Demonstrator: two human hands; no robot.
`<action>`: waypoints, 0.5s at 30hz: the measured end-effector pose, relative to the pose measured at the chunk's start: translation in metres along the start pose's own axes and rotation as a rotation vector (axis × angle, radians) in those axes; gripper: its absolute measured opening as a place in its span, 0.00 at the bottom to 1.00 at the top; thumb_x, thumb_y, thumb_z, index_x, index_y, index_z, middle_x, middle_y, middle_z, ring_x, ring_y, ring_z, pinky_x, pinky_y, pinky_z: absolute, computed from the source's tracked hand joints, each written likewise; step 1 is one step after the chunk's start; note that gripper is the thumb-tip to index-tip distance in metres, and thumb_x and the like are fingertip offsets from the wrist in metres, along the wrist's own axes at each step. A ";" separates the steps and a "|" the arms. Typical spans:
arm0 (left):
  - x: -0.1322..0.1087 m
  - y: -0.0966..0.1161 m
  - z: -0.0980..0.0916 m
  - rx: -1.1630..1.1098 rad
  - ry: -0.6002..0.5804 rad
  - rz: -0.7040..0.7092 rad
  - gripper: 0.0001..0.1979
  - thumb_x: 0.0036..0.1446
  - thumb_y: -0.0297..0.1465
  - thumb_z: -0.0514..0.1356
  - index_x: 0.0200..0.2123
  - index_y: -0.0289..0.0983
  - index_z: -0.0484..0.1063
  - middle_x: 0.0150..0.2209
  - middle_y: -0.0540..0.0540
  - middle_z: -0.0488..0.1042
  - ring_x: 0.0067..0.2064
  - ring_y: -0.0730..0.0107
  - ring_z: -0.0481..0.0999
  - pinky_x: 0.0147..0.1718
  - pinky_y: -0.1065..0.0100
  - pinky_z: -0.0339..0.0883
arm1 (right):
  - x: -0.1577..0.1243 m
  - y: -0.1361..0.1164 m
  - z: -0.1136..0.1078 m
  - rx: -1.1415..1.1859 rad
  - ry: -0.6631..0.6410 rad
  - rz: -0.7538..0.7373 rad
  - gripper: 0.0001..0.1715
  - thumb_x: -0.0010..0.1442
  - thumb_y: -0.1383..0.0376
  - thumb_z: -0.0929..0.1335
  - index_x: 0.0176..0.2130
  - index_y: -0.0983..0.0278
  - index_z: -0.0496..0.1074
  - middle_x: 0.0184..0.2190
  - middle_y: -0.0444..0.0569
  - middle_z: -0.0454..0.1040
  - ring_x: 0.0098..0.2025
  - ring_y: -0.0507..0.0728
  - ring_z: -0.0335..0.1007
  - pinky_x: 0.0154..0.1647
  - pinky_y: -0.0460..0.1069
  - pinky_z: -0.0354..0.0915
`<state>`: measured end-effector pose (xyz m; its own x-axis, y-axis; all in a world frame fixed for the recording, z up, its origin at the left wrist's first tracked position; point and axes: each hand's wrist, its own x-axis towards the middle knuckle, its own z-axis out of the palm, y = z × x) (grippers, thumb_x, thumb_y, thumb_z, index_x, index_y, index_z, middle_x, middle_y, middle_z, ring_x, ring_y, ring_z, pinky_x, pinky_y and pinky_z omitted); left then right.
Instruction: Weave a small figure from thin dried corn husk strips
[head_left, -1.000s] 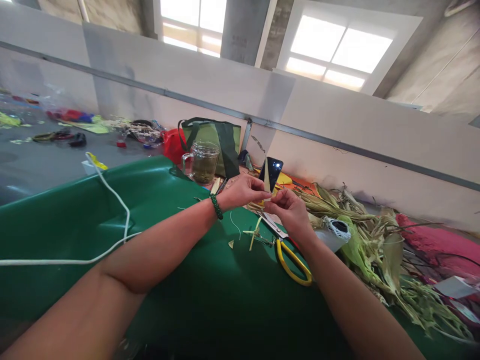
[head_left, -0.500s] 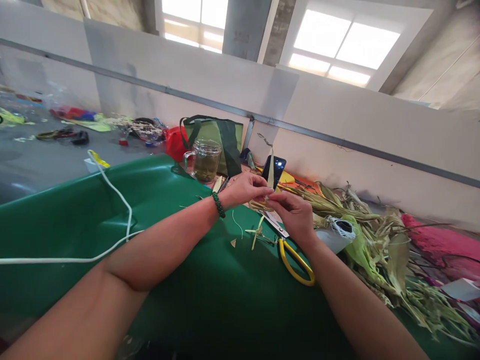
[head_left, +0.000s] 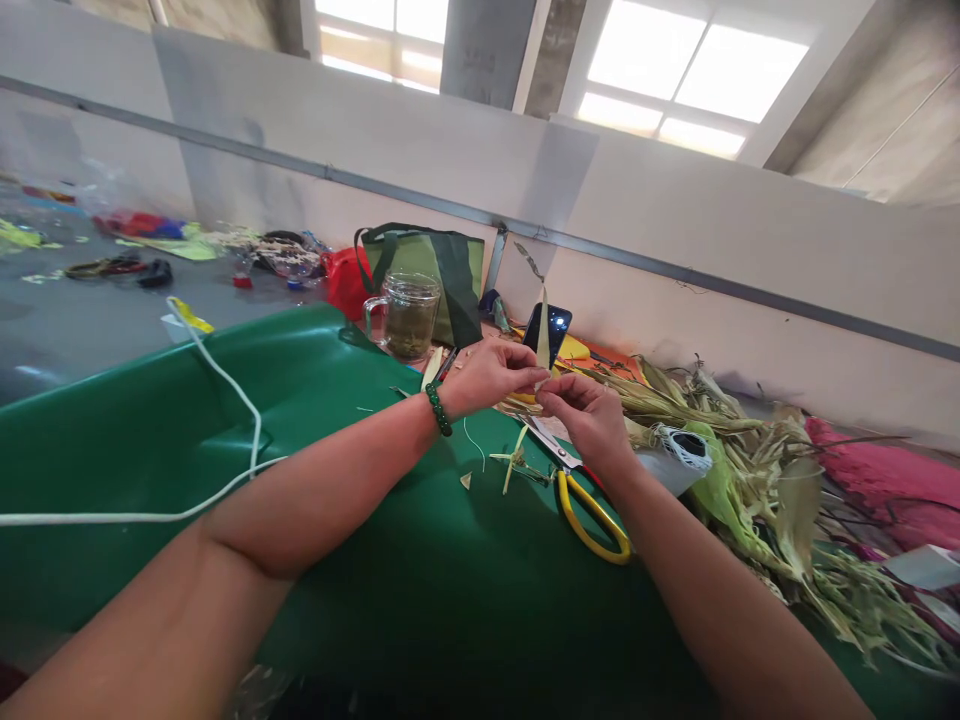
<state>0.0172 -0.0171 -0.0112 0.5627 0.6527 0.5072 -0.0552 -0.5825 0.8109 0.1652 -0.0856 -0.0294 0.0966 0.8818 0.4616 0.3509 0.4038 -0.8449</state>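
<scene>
Both hands are meeting just behind the yellow-handled scissors, which are lying on the green cloth. The left hand, with a green bead bracelet on its wrist, is pinching the bottom of a pale leaf strip. The right hand is gripping the same spot with its fingertips from the other side.

The strip is sticking straight up out of the pinch, and its tip is crossing in front of a lit phone propped further back from the scissors. Can't tell what the fingers are actually doing at the base of the strip, since the knuckles are hiding it. The scissors' blades are also partly tucked under the right wrist.

- **Just left of the scissors:** a little folded leaf bit is lying on the cloth.
- **Right of the scissors:** a white spool is sitting half buried in a heap of dried husks, which is running off the frame edge.
- **Back-left of the scissors:** a glass mug is standing in front of a green bag.
- **Well left of the scissors:** a white cable is snaking over the cloth.
</scene>
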 end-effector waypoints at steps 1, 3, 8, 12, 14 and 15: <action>0.000 0.000 0.000 -0.012 -0.008 -0.002 0.14 0.49 0.34 0.62 0.18 0.32 0.68 0.18 0.53 0.63 0.23 0.80 0.60 0.23 0.75 0.54 | 0.001 0.000 0.000 0.044 0.004 0.017 0.12 0.45 0.61 0.72 0.29 0.62 0.67 0.20 0.40 0.71 0.22 0.51 0.66 0.25 0.47 0.63; 0.000 0.000 0.001 -0.032 -0.018 -0.019 0.14 0.49 0.34 0.63 0.18 0.32 0.67 0.18 0.53 0.64 0.23 0.80 0.61 0.23 0.75 0.55 | 0.002 0.000 0.000 0.114 0.013 0.033 0.20 0.42 0.61 0.74 0.34 0.60 0.64 0.19 0.37 0.71 0.21 0.52 0.68 0.25 0.48 0.65; -0.001 0.001 0.001 -0.166 -0.079 -0.147 0.15 0.48 0.38 0.66 0.23 0.31 0.69 0.21 0.52 0.69 0.25 0.79 0.68 0.25 0.76 0.62 | 0.002 0.000 -0.001 0.088 0.087 -0.014 0.27 0.42 0.56 0.76 0.34 0.59 0.59 0.19 0.37 0.72 0.20 0.52 0.69 0.24 0.48 0.66; -0.003 0.001 -0.001 -0.285 -0.213 -0.281 0.16 0.45 0.38 0.69 0.27 0.30 0.73 0.25 0.47 0.75 0.29 0.75 0.75 0.30 0.73 0.69 | 0.001 0.003 -0.002 0.001 0.152 -0.061 0.26 0.41 0.53 0.76 0.29 0.59 0.60 0.20 0.40 0.71 0.22 0.53 0.70 0.24 0.48 0.67; -0.004 0.001 -0.001 -0.338 -0.185 -0.309 0.17 0.43 0.38 0.70 0.27 0.30 0.73 0.26 0.46 0.76 0.28 0.75 0.75 0.30 0.73 0.70 | 0.000 0.003 -0.003 -0.061 0.170 -0.099 0.22 0.43 0.52 0.76 0.26 0.60 0.63 0.20 0.41 0.70 0.22 0.53 0.69 0.24 0.48 0.67; -0.004 0.000 -0.001 -0.365 -0.158 -0.319 0.17 0.43 0.38 0.70 0.27 0.30 0.73 0.25 0.47 0.76 0.28 0.75 0.75 0.30 0.73 0.70 | 0.000 0.003 -0.003 -0.090 0.171 -0.123 0.20 0.44 0.53 0.75 0.25 0.61 0.65 0.20 0.42 0.71 0.22 0.53 0.69 0.25 0.49 0.67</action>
<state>0.0141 -0.0193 -0.0124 0.7152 0.6724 0.1906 -0.1291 -0.1409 0.9816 0.1694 -0.0851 -0.0313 0.2021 0.7697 0.6056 0.4507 0.4759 -0.7552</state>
